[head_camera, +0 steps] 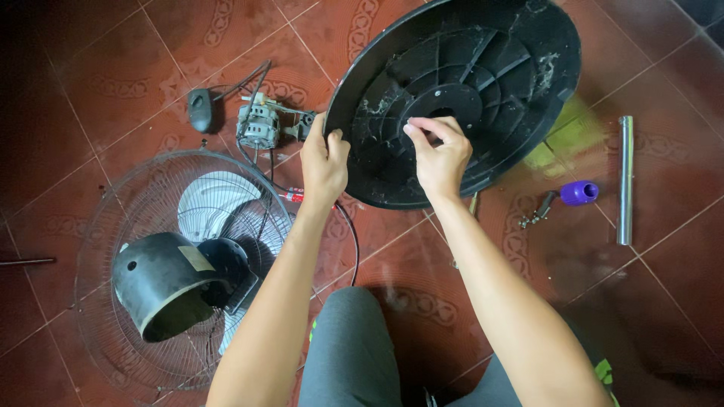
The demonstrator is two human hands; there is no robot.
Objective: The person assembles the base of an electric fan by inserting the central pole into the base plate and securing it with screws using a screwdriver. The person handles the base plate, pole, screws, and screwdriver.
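A round black fan base [520,68] fills the upper centre and right of the frame, tilted with its ribbed underside toward the camera. At lower left lies a wire grille [113,226] with a white blade [207,200] and a black motor cover [162,283] on it. The left hand [324,162] is closed on the base's left rim. The right hand [437,154] pinches at the hub [460,102], fingertips together. A bare motor [258,126] sits upper left. At right lie a metal tube [624,177] and a purple knob [579,193].
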